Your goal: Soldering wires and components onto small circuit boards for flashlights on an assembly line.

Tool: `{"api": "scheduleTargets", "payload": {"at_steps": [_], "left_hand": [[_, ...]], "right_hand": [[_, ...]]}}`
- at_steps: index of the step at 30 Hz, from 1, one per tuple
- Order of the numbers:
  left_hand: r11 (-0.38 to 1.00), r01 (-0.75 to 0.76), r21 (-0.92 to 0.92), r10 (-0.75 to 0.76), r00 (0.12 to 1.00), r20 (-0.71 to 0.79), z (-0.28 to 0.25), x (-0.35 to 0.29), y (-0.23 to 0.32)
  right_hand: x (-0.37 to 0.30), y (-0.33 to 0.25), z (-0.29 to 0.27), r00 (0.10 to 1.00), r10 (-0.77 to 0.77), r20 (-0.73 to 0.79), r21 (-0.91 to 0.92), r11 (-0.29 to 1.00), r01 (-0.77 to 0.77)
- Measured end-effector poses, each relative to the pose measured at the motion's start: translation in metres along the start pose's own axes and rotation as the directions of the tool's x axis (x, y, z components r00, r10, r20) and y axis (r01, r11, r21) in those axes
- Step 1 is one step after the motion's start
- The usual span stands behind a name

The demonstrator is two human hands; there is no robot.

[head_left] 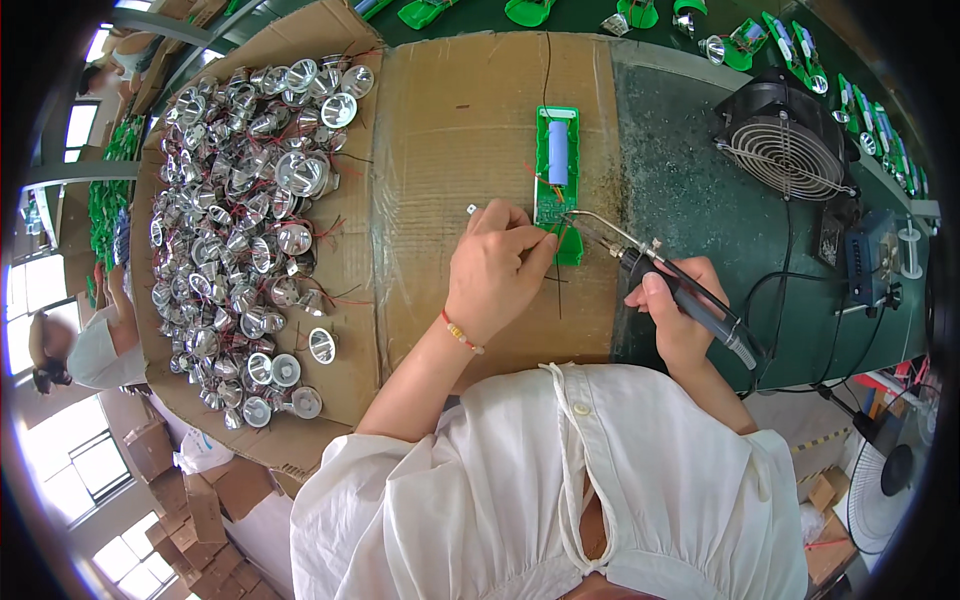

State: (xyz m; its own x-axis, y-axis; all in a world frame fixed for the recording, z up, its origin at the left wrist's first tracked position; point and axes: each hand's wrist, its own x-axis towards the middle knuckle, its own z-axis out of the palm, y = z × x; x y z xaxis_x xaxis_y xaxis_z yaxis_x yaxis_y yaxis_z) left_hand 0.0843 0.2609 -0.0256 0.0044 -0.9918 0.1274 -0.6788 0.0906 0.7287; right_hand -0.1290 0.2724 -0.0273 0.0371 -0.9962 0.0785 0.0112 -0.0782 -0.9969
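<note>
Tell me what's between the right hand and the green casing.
In the head view, a soldering iron spans that gap, from the right hand to the green casing.

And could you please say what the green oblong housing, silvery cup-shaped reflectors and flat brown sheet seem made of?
Green oblong housing: probably moulded plastic, uniformly coloured, slightly glossy. Silvery cup-shaped reflectors: mirror-bright, perhaps metal or metal-coated plastic. Flat brown sheet: likely cardboard, mostly matt, papery, scuffed.

Long plastic housing (573,190): bright green. Cylindrical battery cell (558,153): lavender-blue. Pen-shaped soldering tool (692,298): black and grey. Cup-shaped metal reflectors (300,175): silver; thin wires (331,228): red. Flat cardboard sheet (450,110): brown. Smooth work surface (670,170): dark green, pale-speckled. Round metal fan grille (787,158): silver, concentric rings. Loose cloth top (480,450): plain white.
</note>
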Motion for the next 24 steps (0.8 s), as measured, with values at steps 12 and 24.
{"api": "scheduleTargets", "payload": {"at_steps": [12, 24], "left_hand": [[1.0, -0.011, 0.028, 0.013, 0.999, -0.045, 0.0038, 0.0015, -0.0015], [1.0, 0.0, -0.018, 0.0, 0.999, -0.035, -0.0011, 0.0019, 0.0022]], "right_hand": [[0.001, 0.002, 0.0016, 1.0, -0.001, -0.012, 0.036, 0.999, 0.002], [-0.0055, 0.0036, -0.0074, 0.998, 0.017, -0.067, 0.112, 0.994, -0.009]]}}
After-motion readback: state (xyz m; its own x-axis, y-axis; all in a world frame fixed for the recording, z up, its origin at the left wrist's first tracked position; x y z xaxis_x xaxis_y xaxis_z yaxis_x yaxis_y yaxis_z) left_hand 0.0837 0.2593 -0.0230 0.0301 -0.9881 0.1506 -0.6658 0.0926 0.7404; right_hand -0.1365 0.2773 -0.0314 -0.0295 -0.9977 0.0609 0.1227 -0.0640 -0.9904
